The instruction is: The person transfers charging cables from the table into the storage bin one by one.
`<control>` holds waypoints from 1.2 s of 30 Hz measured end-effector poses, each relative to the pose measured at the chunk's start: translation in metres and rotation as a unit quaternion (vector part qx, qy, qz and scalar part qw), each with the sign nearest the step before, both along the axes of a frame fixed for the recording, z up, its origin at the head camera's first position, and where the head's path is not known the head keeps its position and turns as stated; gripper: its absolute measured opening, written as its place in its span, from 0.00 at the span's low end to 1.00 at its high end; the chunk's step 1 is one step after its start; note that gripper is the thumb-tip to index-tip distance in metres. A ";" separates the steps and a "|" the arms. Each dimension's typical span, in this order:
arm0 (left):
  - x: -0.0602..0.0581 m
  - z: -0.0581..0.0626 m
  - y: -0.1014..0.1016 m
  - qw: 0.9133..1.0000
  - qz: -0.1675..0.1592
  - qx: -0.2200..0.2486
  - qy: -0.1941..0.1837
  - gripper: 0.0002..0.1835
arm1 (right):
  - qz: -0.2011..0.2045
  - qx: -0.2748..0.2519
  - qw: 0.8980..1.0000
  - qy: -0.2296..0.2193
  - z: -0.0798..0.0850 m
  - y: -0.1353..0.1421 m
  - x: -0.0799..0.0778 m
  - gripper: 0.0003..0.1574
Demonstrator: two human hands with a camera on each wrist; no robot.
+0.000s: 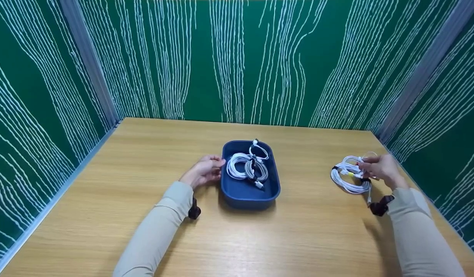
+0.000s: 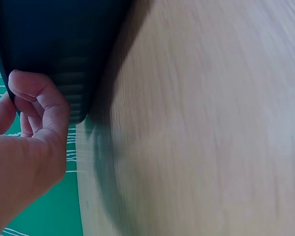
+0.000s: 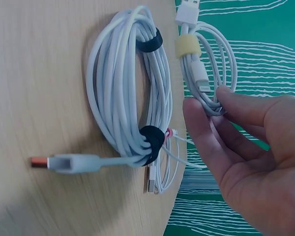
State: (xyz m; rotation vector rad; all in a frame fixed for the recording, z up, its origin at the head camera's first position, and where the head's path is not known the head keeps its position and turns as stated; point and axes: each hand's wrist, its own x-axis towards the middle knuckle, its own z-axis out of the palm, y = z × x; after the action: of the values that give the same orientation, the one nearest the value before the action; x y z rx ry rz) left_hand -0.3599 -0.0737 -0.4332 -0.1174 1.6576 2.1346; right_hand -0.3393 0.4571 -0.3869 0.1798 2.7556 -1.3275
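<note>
Wooden table [image 1: 144, 161] carries a blue tray [image 1: 237, 196] at centre, holding coiled white cables [image 1: 246, 167]. Left hand [image 1: 204, 171] grips the tray's left rim with curled fingers. Right hand [image 1: 379, 167] pinches a thin yellow-tied cable [image 3: 206, 83] just beside a larger black-strapped bundle [image 3: 130, 98] lying on the table, well right of the tray.

Left hand [image 1: 204, 170] curled, right hand [image 1: 379, 167] pinching.

wooden table [image 1: 144, 161]: blue tray [image 1: 237, 194], cable coils [image 1: 350, 181]
</note>
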 end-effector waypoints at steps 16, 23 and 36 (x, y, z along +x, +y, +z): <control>-0.001 -0.002 -0.001 1.000 -0.013 0.004 0.010 0.07 | 0.023 -0.018 1.000 -0.007 0.003 -0.018 -0.004 0.27; 0.000 -0.001 0.000 1.000 -0.007 0.003 0.008 0.06 | 0.039 -0.014 0.999 -0.017 0.004 -0.026 -0.008 0.28; 0.002 0.001 0.000 1.000 0.001 0.004 0.005 0.06 | 0.047 -0.083 0.995 -0.029 0.005 -0.043 -0.011 0.31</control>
State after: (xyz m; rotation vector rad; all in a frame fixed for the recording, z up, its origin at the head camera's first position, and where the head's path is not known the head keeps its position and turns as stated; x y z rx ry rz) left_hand -0.3582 -0.0737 -0.4323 -0.1059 1.6539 2.1468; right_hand -0.3502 0.4137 -0.3818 0.0745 2.5577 -1.4924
